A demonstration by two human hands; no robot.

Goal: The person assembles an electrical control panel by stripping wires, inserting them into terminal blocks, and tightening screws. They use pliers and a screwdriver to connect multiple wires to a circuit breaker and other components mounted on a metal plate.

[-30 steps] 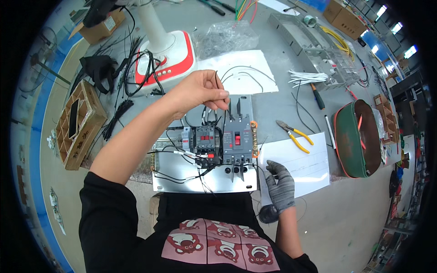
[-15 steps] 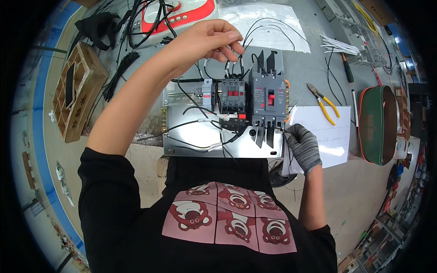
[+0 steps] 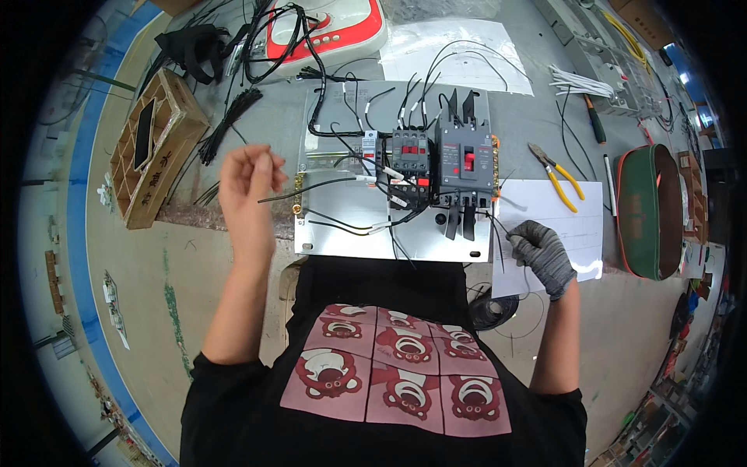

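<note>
Your right hand, in a grey glove, has thumb and fingertips closed on a thin black wire running from the lower right corner of the breaker. Your left hand, bare, is up off the plate's left edge: fingers curled, thumb close to the index; blurred, can't tell if anything's between them. Nearest to it is the loose end of a black lead that sticks out past the plate. Metal plate lies at the bench's near edge, right in front of you, between your hands. Breaker sits on its right side, red toggle facing up; contactor just left of it, slim light-grey module left of that. Black wires with white sleeves stick up above and below the contactor. White sheet is partly under your right hand, yellow-handled pliers overlap its top edge. Green case further right; wooden tray far left, dark flat slab on it.
</note>
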